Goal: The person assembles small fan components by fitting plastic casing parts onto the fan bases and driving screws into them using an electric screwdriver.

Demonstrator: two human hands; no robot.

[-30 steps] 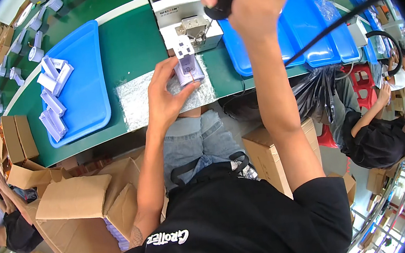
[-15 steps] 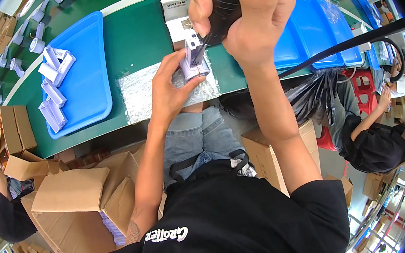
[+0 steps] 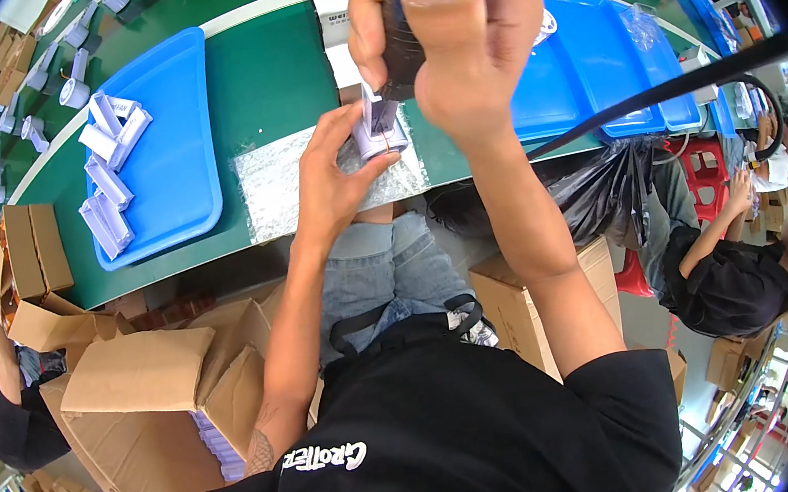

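Note:
On a sheet of bubble wrap (image 3: 282, 186) at the bench edge stands a white plastic housing (image 3: 383, 140) with a round lower end and an upright narrow part. My left hand (image 3: 332, 168) is closed around its left side, thumb at the front and fingers behind. A thin reddish wire shows on the round end. Above it, my right hand (image 3: 466, 68) grips a black, ridged electric screwdriver (image 3: 404, 58), thumb on top. The tool's lower end is over the top of the upright part; its tip and any screw are hidden.
Left, a blue tray (image 3: 173, 164) holds several white plastic shells (image 3: 116, 129). Right lies another blue tray (image 3: 547, 92), a black cable (image 3: 630, 100) crossing before it. Behind stands a white box (image 3: 335, 24). Open cartons (image 3: 136, 372) stand below the bench; a co-worker (image 3: 741, 265) sits at right.
My right hand has moved left with the screwdriver, bringing it over the top of the housing's upright part. My left hand and the housing have stayed nearly in place.

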